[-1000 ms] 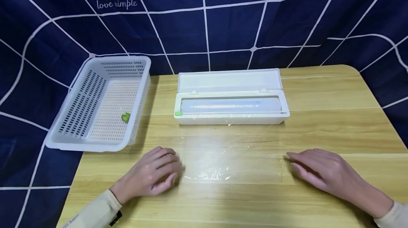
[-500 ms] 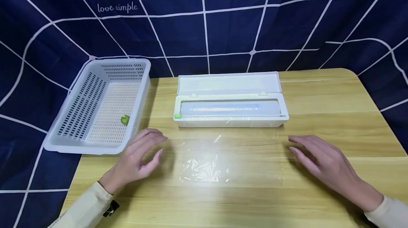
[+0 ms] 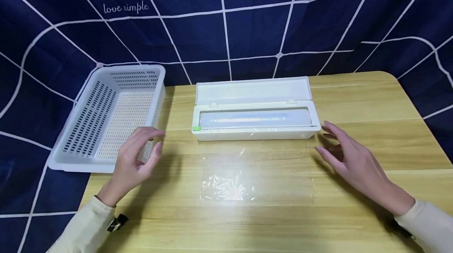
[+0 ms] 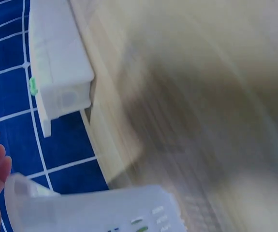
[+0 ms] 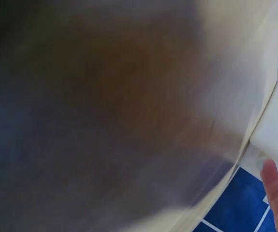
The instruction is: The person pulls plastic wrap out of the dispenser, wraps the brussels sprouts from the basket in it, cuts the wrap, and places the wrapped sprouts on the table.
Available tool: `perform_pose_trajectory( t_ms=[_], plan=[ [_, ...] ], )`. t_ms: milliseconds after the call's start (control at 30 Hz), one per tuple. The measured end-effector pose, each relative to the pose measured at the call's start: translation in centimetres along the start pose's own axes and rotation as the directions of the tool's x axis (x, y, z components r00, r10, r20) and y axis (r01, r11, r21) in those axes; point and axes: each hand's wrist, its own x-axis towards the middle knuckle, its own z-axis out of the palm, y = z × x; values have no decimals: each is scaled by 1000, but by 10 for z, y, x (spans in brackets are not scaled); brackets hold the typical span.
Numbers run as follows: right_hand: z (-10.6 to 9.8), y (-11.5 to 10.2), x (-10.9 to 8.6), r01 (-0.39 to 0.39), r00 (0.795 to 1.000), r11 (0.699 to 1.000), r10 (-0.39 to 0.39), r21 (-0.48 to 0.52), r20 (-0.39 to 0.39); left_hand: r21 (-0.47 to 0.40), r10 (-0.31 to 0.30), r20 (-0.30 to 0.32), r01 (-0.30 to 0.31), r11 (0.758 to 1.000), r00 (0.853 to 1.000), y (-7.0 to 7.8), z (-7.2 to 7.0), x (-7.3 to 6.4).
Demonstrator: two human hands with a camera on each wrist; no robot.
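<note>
A sheet of clear cling film lies on the table, stretching out from the front of a white wrap box. Inside the box, whose lid stands raised, is the film roll. My left hand hovers by the right wall of a white basket, fingers loosely bent and holding nothing. Its fingers hide the green item in the basket in the head view; green bits show through the slots in the left wrist view. Close to the box's right end is my right hand, its fingers relaxed and around nothing.
A wooden table with a rounded far right corner bears everything. Behind it hangs a dark blue cloth with white grid lines. A small green slider sits at the box's left front corner.
My left hand has moved from beside the film leftward and up to the basket. My right hand has gone forward to the box's right end. The film lies in place.
</note>
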Motion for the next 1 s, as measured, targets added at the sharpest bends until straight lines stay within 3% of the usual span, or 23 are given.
perform_pose_trajectory(
  t_ms=[300,533,700,833,1000],
  plan=[
    [6,-1,13,-127,992,984,128,123,-1,14,-110,-22,110,994,994,-8,-15,0],
    [12,-7,28,-176,980,946,193,273,-37,30,-166,-22,167,985,986,-11,-24,4],
    [13,-7,31,-213,972,924,233,317,-26,51,-220,-10,220,974,975,-21,-29,2],
    [14,-8,32,-204,972,918,231,341,-39,74,-252,1,251,965,968,-28,-34,-2],
    [19,-6,36,-165,981,926,189,339,-38,98,-278,-34,280,955,960,-32,-44,-6]
  ],
)
